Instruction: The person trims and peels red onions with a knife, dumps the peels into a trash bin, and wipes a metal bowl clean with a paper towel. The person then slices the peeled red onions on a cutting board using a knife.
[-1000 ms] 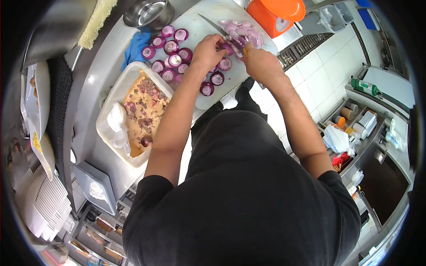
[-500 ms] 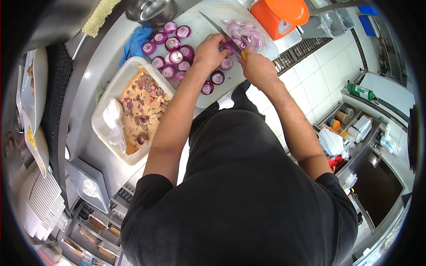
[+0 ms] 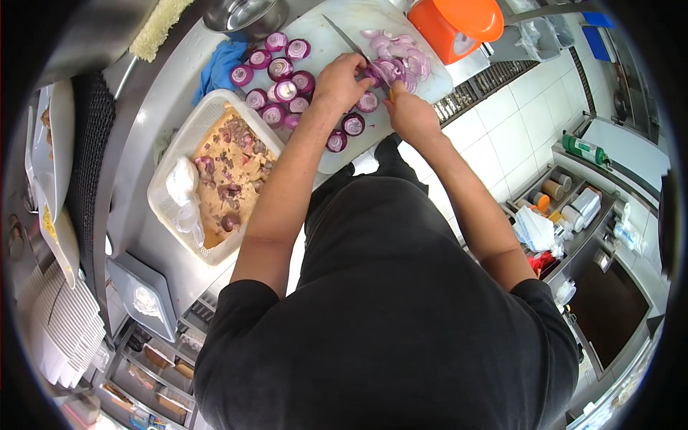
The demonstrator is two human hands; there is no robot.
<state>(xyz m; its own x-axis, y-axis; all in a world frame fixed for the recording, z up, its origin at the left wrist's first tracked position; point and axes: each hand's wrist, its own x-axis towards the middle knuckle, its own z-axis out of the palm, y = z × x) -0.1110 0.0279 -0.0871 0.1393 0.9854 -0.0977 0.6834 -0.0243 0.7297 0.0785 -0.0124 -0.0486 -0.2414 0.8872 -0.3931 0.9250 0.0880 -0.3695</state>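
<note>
My right hand is closed round the yellow handle of a knife, whose blade points up and to the left over the white cutting board. Against the blade, my left hand holds a red onion down with bent fingers, which partly hide it. Sliced onion lies in a loose pile beyond the knife. Several peeled red onions sit on the board left of my left hand, and a few more lie between my forearms.
A white basket of tan food scraps with onion pieces stands left of the board. Behind it are a blue cloth and a steel bowl. An orange scale stands at the board's far right corner.
The knife and my right hand have shifted slightly toward me and changed angle. More slices lie beside the held onion. My left hand stays on the onion.
</note>
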